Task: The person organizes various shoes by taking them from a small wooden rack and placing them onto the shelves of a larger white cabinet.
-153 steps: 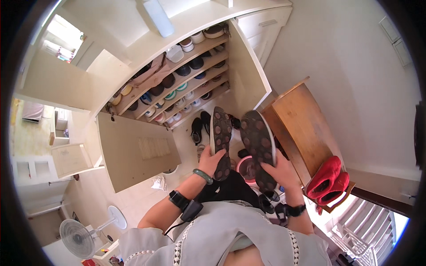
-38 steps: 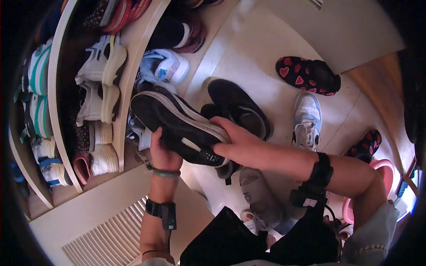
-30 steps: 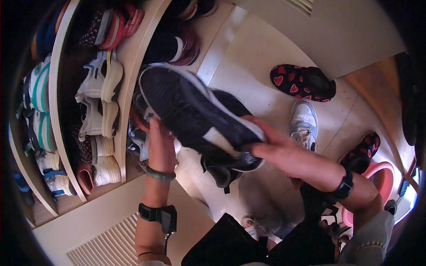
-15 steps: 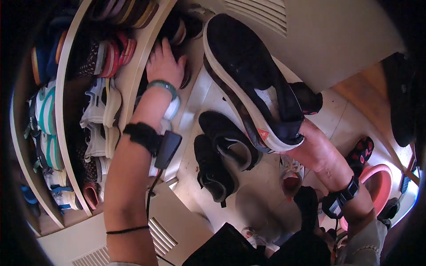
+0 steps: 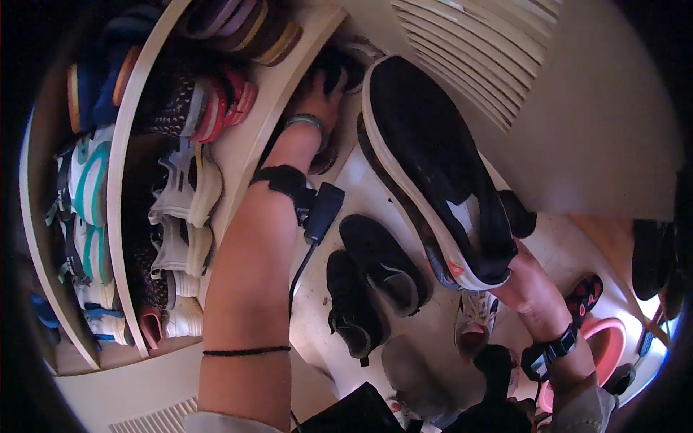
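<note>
Black, white-edged shoe rests in the right hand.

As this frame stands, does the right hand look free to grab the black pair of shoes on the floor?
Probably not: the right hand is taken up with a raised black, white-edged shoe, held near its heel. The black pair on the floor itself looks mostly uncovered.
</note>
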Available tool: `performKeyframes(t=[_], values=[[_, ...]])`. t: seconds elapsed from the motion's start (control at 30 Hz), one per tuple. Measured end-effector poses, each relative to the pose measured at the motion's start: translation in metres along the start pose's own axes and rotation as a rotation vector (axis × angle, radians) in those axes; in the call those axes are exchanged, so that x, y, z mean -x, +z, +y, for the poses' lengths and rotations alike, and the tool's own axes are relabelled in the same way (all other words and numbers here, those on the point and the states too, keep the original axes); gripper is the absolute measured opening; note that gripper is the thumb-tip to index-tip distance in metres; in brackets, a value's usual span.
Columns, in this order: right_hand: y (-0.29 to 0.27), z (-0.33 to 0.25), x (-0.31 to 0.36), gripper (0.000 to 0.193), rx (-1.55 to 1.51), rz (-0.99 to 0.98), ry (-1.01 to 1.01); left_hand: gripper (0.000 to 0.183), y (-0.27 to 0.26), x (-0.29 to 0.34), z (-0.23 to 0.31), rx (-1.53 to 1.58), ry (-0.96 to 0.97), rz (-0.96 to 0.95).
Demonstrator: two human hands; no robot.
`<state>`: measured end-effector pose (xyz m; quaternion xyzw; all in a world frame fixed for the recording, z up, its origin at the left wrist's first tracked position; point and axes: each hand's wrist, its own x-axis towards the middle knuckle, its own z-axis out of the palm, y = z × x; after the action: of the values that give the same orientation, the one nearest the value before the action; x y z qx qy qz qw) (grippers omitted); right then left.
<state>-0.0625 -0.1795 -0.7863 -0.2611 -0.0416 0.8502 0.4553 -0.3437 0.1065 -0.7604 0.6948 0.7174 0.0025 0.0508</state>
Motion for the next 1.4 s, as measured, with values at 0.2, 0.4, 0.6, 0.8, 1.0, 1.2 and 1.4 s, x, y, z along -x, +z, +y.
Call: performKeyframes(t=[0.2,0.4,0.6,0.8,1.0,1.2,1.4], values=[[0.008,-0.011,-0.001,0.056,0.094,0.012,-0.037,0.072,0.007,-0.010,0.012,-0.004,0.102,0.118],[0.007,-0.004,0.002,0.052,0.064,0.085,0.011,0.071,-0.007,0.014,0.015,-0.095,0.059,0.124],[0.004,-0.002,0.016,0.051,0.119,0.005,-0.052,0.070,-0.018,0.058,0.013,-0.039,0.183,0.335],[0.008,0.003,0.015,0.052,0.126,-0.029,-0.044,0.054,-0.067,0.140,0.007,0.138,0.342,0.217],[0.023,-0.004,0.031,0.055,0.193,-0.065,-0.076,0.048,-0.131,0.201,-0.019,-0.371,0.391,0.467],[0.031,-0.001,0.034,0.065,0.289,-0.085,-0.062,0.056,-0.157,0.212,-0.080,-0.641,0.227,0.545],[0.040,0.003,0.031,0.065,0.426,-0.153,-0.054,0.050,-0.169,0.202,-0.097,-0.602,0.137,0.505]])
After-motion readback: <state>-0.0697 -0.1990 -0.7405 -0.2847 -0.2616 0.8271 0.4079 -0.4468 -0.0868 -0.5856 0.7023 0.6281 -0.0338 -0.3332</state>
